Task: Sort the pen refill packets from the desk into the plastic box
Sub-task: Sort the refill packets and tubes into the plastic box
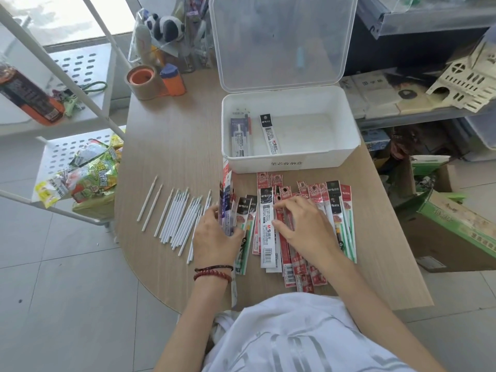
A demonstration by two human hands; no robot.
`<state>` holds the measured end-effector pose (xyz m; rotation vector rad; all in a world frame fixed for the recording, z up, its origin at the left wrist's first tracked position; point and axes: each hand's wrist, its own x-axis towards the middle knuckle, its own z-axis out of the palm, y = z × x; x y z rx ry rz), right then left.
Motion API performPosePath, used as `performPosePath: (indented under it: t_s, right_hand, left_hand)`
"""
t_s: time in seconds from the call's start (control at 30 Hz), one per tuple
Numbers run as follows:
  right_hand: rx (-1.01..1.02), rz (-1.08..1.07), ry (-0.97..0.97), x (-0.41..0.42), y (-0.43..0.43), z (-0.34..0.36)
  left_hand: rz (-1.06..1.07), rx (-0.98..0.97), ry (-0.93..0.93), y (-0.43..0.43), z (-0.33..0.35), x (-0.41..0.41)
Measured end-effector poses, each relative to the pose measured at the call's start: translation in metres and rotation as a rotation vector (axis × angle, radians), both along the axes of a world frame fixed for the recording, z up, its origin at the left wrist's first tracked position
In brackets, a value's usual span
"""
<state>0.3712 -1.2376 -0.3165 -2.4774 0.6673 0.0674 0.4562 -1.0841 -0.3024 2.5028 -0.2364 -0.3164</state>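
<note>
Now, a bundle of refill packets [226, 210] is held on edge in the left hand [214, 237], with fingers and thumb curled round its purple-and-white sleeves. A beaded bracelet [213, 275] is seen on that wrist. At 3 o'clock of it, the right hand [303, 226] is laid over the spread of refill packets [336, 213]. Its fingers are fanned and lightly bent, tips pressed on the red-and-white sleeves, the thumb set against a white packet [267, 224]. Nothing is plainly pinched there. The spread is fanned flat across the wooden desk [174, 146], overlapping, red headers mixed with black ones. At 12 o'clock of the spread, just beside it, the white plastic box [290, 163] is stood with its clear lid [281, 41] tipped up and back. Inside, toward the box's 9 o'clock wall, a few packets are already laid: a blue-and-white pair [239, 135] and a black-topped packet [271, 134] just beside it. At 9 o'clock of the left hand, loose white refills [179, 216] are lined up slantwise on the desk. Out at 11 o'clock, a roll of brown tape [142, 80] and an orange container [173, 81] are parked near the desk's edge.
</note>
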Motion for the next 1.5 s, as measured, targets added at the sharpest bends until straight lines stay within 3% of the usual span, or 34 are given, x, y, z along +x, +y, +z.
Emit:
performPosePath:
  t_s: [0.37, 0.67, 1.03, 1.2, 1.5]
  right_hand:
    - [0.002, 0.038, -0.008, 0.008, 0.003, 0.013]
    - [0.284, 0.153, -0.071, 0.033, 0.028, 0.025]
    - [0.704, -0.014, -0.148, 0.051, 0.041, 0.036]
    - [0.784, -0.095, -0.199, 0.053, 0.021, 0.04]
    - [0.767, -0.231, -0.311, 0.061, -0.019, 0.049]
  left_hand:
    - [0.186, -0.075, 0.165, 0.026, 0.005, 0.023]
    - [0.296, -0.394, 0.337, 0.041, 0.013, 0.017]
    - [0.249, -0.661, 0.55, 0.025, 0.024, 0.017]
    - [0.17, -0.751, 0.52, 0.008, 0.033, 0.024]
    - [0.059, -0.711, 0.403, -0.037, 0.039, 0.057]
